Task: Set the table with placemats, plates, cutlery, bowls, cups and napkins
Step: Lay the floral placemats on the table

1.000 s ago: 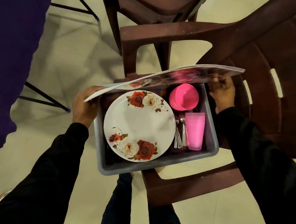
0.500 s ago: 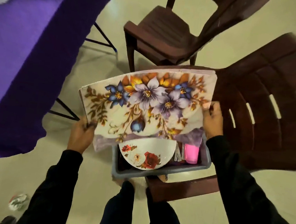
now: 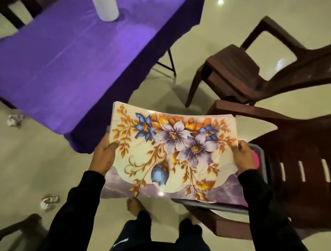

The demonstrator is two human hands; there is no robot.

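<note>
- Our left hand (image 3: 105,156) pinches the placemat (image 3: 172,154) at its nine o'clock edge, thumb on top.
- Our right hand (image 3: 242,157) grips the three o'clock edge, fingers curled under.
- The placemat hangs flat between them, floral side up, in the air over the near corner of a grey tub (image 3: 259,154) on a brown chair (image 3: 299,158).
- Something pink (image 3: 256,160) shows in the tub; the rest is covered.
- At ten o'clock stands the purple-clothed table (image 3: 76,56), carrying only a white cup (image 3: 104,3) at its far end.
- We judge the task barely begun: no place is laid yet, and nearly everything remains.
</note>
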